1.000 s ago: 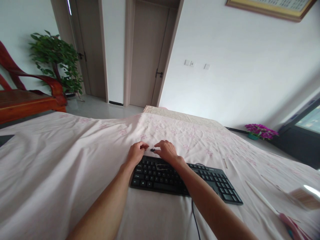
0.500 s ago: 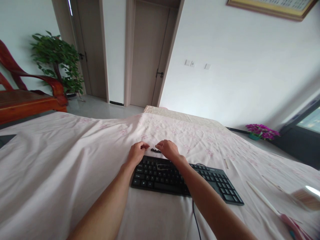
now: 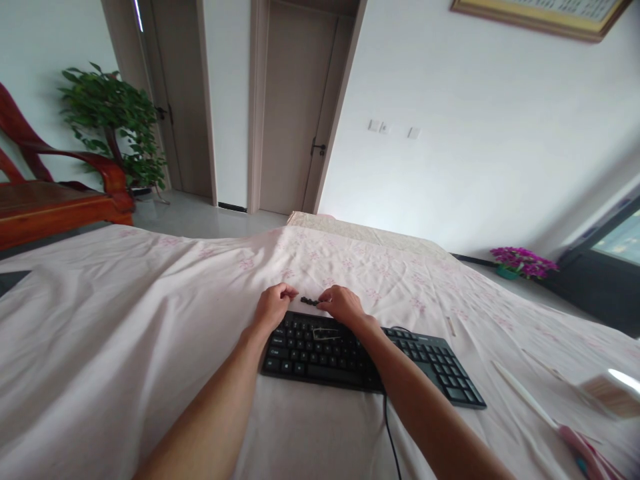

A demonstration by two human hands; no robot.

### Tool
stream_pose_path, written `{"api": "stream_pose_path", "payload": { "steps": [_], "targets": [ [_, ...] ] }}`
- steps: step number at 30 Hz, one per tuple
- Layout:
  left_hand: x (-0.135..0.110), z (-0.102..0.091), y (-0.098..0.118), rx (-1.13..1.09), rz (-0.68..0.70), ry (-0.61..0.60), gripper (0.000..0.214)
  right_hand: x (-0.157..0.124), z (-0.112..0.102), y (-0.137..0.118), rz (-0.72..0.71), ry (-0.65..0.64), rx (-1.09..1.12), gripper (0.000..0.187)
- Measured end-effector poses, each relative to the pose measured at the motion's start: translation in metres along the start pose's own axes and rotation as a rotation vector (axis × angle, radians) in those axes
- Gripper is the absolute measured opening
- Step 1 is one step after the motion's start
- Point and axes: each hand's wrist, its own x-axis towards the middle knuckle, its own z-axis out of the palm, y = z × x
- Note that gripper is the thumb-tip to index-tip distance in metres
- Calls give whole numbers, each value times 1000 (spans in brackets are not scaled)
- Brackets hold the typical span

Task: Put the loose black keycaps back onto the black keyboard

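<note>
A row of small black keycaps [image 3: 309, 301] lies on the cloth just past the back edge of a black keyboard [image 3: 320, 373]. To the left of the row is my left hand [image 3: 273, 305], its fingers curled and the tips together; anything between them is too small to make out. At the row's right end my right hand [image 3: 343, 303] pinches with thumb and forefinger, apparently on the last keycap. On the keyboard's letter keys there is a patch with a pale thin outline [image 3: 326, 334], where keycaps seem to be off. My right forearm covers part of the keyboard.
A pale flowered cloth [image 3: 190, 320] with folds covers the surface. At the right lie a pink-handled tool [image 3: 583, 447], a long white strip [image 3: 525, 393], a thin stick [image 3: 451, 326] and a container [image 3: 613, 393] of cotton-swab-like sticks. The keyboard's cable [image 3: 391, 433] runs toward me.
My right hand has shifted slightly right and down, to the end of the keycap row, showing more of its fingers. The left hand has hardly moved.
</note>
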Motion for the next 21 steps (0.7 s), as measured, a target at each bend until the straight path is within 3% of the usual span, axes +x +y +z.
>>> {"api": "stream_pose_path", "payload": {
  "steps": [8, 21],
  "targets": [
    [2, 2, -2, -11, 6, 3, 33, 2, -5, 25, -72, -28, 26, 44],
    [2, 2, -2, -1, -26, 0, 30, 0, -2, 32, -80, -24, 46, 39]
  ]
}}
